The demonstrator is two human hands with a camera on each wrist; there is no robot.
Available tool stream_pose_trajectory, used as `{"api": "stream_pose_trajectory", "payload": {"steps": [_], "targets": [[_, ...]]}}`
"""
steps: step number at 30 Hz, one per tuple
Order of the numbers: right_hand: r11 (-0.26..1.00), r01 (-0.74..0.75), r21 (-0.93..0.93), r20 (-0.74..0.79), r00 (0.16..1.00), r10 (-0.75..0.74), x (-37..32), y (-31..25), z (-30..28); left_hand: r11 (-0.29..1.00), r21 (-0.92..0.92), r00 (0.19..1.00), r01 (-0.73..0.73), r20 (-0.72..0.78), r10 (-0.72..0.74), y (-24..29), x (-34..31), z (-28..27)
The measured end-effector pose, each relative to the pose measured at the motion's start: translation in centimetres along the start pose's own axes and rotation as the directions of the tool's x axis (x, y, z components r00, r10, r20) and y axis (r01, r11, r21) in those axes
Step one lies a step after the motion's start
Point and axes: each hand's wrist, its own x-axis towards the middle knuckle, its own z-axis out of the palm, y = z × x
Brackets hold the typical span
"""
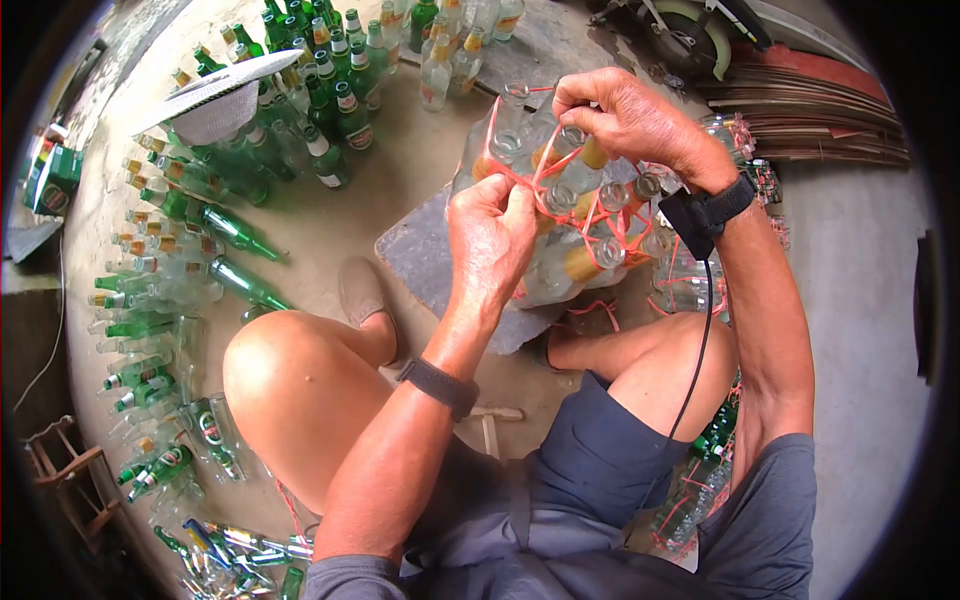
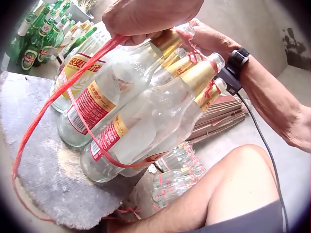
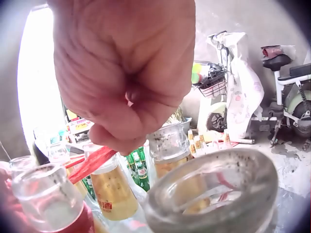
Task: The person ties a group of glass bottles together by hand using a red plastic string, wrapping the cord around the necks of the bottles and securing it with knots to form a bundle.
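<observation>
A bundle of clear glass bottles [image 1: 545, 278] with gold necks stands upright on a grey stone slab [image 1: 412, 245], bound by red plastic twine. My left hand [image 1: 490, 235] pinches the twine [image 2: 82, 71] beside the bottle tops, and a long strand hangs from it in the left wrist view. Above the far side of the bundle, my right hand [image 1: 635, 118] has its fingers curled tightly on a strand of twine [image 3: 95, 162]. In the right wrist view an open bottle mouth [image 3: 214, 189] shows close beneath that hand. The fingertips are partly hidden behind the hands.
Many green bottles [image 1: 345, 110] stand at the back left, with a white hat [image 1: 215, 105] on some. More bottles [image 1: 150, 380] line the left floor. Tied bottle bundles [image 1: 690, 285] sit to the right. Stacked boards [image 1: 800, 115] and a wheeled vehicle [image 1: 690, 35] are behind.
</observation>
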Motion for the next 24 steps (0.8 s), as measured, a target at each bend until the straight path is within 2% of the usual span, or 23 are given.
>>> {"api": "stream_pose_trajectory", "payload": {"steps": [2, 4, 5, 7, 11, 14, 16, 20, 22, 24], "targets": [[1.0, 0.024, -0.012, 0.004, 1.0, -0.024, 0.1, 0.2, 0.0, 1.0, -0.013, 1.0, -0.004, 0.011, 0.004, -0.2, 0.1, -0.1], [0.966, 0.174, -0.19, -0.043, 0.982, -0.186, 0.3, 1.0, 0.0, 1.0, 0.016, 1.0, -0.016, 0.01, 0.015, -0.3, 0.2, -0.2], [0.966, 0.174, -0.19, -0.043, 0.982, -0.185, 0.3, 1.0, 0.0, 0.999, 0.044, 1.0, -0.027, 0.01, 0.026, -0.3, 0.2, -0.2], [0.969, 0.093, -0.229, -0.024, 0.995, -0.101, 0.4, 0.9, -0.1, 0.998, 0.065, 1.0, -0.021, 0.004, 0.021, -0.1, 0.1, -0.3], [0.953, 0.118, -0.278, -0.005, 0.992, -0.124, 0.6, 1.2, -0.1, 0.995, 0.103, 1.0, -0.009, -0.025, 0.012, 1.0, -0.3, -0.8], [0.958, 0.105, -0.266, -0.011, 0.994, -0.112, 0.6, 1.3, 0.0, 0.985, 0.17, 1.0, 0.01, -0.031, -0.005, 1.2, -0.4, -1.2], [0.98, 0.029, -0.196, 0.007, 1.0, -0.028, 0.6, 1.2, 0.0, 0.986, 0.164, 0.999, 0.01, -0.032, -0.005, 1.2, -0.6, -1.4], [0.976, 0.055, -0.209, 0.023, 0.998, -0.052, 0.5, 0.2, -0.3, 0.982, 0.188, 1.0, -0.023, -0.015, 0.026, 1.4, -1.1, -2.2], [0.981, -0.048, -0.186, 0.083, 0.994, 0.064, 0.4, -0.5, -0.6, 0.988, 0.152, 1.0, -0.017, -0.016, 0.019, 1.8, -1.3, -2.8], [0.981, -0.049, -0.19, 0.021, 0.998, 0.054, -0.5, -1.2, -0.4, 0.99, 0.142, 1.0, 0.003, -0.019, -0.001, 2.7, -1.7, -3.0]]}}
